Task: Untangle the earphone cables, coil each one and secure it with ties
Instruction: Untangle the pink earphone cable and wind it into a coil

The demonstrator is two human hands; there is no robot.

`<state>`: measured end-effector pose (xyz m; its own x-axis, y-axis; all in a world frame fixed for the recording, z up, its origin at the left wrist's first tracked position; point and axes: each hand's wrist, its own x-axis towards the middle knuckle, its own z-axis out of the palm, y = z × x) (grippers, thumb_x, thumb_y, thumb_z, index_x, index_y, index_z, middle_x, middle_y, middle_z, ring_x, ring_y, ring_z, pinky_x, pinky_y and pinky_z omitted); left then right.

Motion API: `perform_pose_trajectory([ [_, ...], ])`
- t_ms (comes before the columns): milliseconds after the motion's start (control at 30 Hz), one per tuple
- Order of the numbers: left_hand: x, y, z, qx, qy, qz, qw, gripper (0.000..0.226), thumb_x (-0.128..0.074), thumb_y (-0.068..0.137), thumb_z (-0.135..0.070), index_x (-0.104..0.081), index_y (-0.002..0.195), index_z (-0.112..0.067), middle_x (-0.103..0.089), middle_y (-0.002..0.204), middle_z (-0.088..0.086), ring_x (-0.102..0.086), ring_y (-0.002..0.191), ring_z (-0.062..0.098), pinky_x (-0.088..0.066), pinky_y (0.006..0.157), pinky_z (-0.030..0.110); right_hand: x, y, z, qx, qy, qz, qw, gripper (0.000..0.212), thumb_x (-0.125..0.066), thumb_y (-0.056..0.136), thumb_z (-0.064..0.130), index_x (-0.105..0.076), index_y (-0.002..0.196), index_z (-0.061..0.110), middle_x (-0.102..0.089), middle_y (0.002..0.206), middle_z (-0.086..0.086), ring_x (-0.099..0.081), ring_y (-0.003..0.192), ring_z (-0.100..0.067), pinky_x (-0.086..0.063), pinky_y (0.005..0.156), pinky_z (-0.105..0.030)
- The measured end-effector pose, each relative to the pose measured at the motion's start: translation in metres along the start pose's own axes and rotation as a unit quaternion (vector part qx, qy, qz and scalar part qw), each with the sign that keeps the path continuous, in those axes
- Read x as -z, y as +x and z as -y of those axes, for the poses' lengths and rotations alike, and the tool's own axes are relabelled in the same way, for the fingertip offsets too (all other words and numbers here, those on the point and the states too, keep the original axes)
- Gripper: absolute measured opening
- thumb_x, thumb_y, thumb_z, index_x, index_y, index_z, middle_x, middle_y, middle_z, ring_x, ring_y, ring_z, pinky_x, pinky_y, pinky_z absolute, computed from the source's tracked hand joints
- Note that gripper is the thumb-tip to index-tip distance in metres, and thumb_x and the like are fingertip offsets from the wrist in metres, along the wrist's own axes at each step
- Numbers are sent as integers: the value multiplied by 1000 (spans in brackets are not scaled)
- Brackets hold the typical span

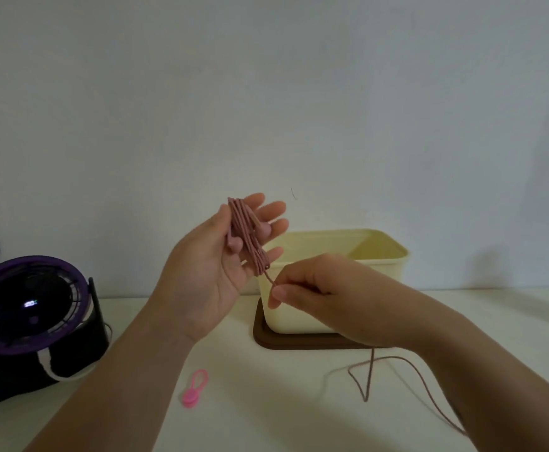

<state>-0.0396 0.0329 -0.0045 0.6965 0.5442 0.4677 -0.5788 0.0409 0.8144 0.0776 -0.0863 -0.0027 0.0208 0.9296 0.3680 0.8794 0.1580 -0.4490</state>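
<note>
The one camera sits on the person's head and looks forward and a little down. It is close to the left hand (214, 256) and right hand (318, 288), raised mid-frame, with both forearms running in from the bottom edge. Its wide lens takes in the pale wall (266, 93) above, the counter (266, 402) below, the fan (28, 305) at the left edge and the earphone cable (369, 376) low right.

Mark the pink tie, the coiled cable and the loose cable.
pink tie (190, 399): head view, its round button end.
coiled cable (246, 236): head view, middle of the wound strands.
loose cable (369, 375): head view, its upright slack stretch.
</note>
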Motion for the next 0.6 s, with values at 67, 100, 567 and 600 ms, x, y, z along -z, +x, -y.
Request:
perform_pose_trajectory([
  [67, 2, -1, 6, -12, 135, 3, 991, 37, -27, 101, -30, -61, 108, -15, -73, 97, 2, -69, 91, 13, -48, 82, 34, 5, -4, 6, 5, -10, 6, 1000, 23, -48, 96, 28, -68, 88, 22, -49, 53, 18, -45, 53, -3, -38, 57, -13],
  [100, 3, -2, 9, -20, 199, 11, 980, 35, -30, 101, -32, -64, 104, -21, -73, 94, -1, -68, 87, 10, -46, 80, 31, 8, -5, 8, 11, -12, -1, 1000, 23, -49, 96, 28, -68, 87, 21, -53, 58, 17, -50, 58, -1, -40, 60, -14],
  [567, 5, -4, 1, 127, -123, 232, 956, 40, -30, 103, -26, -57, 117, 1, -66, 98, 16, -63, 101, 29, -31, 107, 55, 3, 9, -17, -2, 147, -159, 976, 35, -45, 97, 29, -59, 65, 31, -38, 51, 11, -33, 47, -4, -29, 48, -17],
  [600, 3, -3, -1, 100, -146, 200, 964, 42, -29, 103, -25, -55, 120, 3, -66, 103, 18, -62, 105, 30, -29, 108, 55, -1, 10, -18, -9, 133, -129, 983, 36, -45, 98, 27, -59, 65, 32, -39, 53, 11, -34, 48, -3, -30, 51, -19],
])
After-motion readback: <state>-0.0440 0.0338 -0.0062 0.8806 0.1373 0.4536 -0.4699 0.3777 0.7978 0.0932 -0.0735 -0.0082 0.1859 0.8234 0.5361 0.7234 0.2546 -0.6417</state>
